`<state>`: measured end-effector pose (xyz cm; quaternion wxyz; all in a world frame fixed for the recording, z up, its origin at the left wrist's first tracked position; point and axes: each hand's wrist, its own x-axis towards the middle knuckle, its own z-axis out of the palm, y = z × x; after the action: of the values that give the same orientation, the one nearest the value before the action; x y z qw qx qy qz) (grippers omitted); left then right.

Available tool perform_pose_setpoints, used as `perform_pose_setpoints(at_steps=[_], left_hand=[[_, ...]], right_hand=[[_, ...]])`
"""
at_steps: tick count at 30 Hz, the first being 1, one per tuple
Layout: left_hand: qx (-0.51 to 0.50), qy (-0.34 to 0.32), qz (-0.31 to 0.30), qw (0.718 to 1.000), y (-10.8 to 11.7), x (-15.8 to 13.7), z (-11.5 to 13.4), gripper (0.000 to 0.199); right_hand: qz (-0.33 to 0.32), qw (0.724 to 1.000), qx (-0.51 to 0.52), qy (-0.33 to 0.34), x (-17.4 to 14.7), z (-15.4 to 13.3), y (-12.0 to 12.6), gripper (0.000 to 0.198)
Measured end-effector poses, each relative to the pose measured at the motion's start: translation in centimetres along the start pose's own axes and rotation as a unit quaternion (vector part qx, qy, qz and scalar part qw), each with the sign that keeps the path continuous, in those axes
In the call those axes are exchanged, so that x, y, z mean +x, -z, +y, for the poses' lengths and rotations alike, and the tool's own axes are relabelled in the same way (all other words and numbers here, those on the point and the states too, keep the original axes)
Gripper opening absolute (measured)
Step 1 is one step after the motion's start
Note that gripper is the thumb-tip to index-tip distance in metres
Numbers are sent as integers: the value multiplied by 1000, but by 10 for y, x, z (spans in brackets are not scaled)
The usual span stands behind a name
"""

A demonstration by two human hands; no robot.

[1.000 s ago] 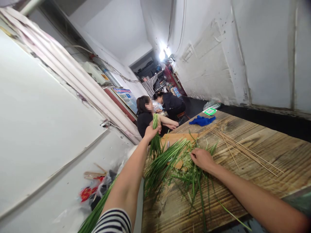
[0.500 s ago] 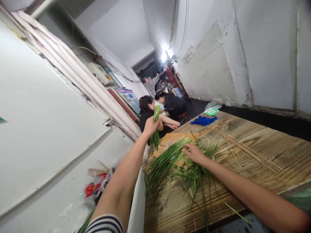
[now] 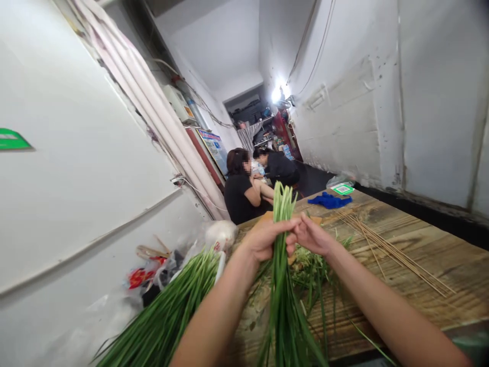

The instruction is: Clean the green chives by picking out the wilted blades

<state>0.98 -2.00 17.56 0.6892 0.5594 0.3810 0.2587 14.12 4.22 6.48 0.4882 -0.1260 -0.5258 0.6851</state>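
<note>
A bunch of garlic chives (image 3: 283,250) stands upright in front of me, pale cut ends at the top and long green leaves hanging below. My left hand (image 3: 263,239) is wrapped around its upper stems. My right hand (image 3: 311,235) meets the left one just right of the bunch, fingers closed together; what they pinch, if anything, is hidden. Behind the bunch, loose trimmings (image 3: 311,267) lie on the wooden table (image 3: 412,229), partly over an orange-brown board (image 3: 316,220).
A larger heap of chives (image 3: 164,311) lies at lower left, beside plastic bags (image 3: 219,233). Thin sticks (image 3: 397,251), a blue cloth (image 3: 330,200) and a green-framed code card (image 3: 343,189) are on the table. Two people (image 3: 244,188) sit beyond it.
My left hand has come down and right, closer to me, with the chives. The leafy pile from the table is now in the bunch. My right hand has moved up against the left.
</note>
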Motion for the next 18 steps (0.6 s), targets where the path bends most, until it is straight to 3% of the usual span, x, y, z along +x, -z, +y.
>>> perform_pose_setpoints(at_steps=[5,8,12,18], left_hand=[[-190,56,-32,980,12,40,-107,27],[-275,41,-49,959,20,53,-146,30],[-330,-3,-38,943,26,55,-167,32],[-323,-29,-3,946,23,59,-180,28]], right_hand=[[25,995,-59,-74,-23,6,12,46],[51,989,-98,-95,-30,19,20,38],[43,986,-100,-126,-34,25,22,36],[85,976,-129,-156,-33,31,25,37]])
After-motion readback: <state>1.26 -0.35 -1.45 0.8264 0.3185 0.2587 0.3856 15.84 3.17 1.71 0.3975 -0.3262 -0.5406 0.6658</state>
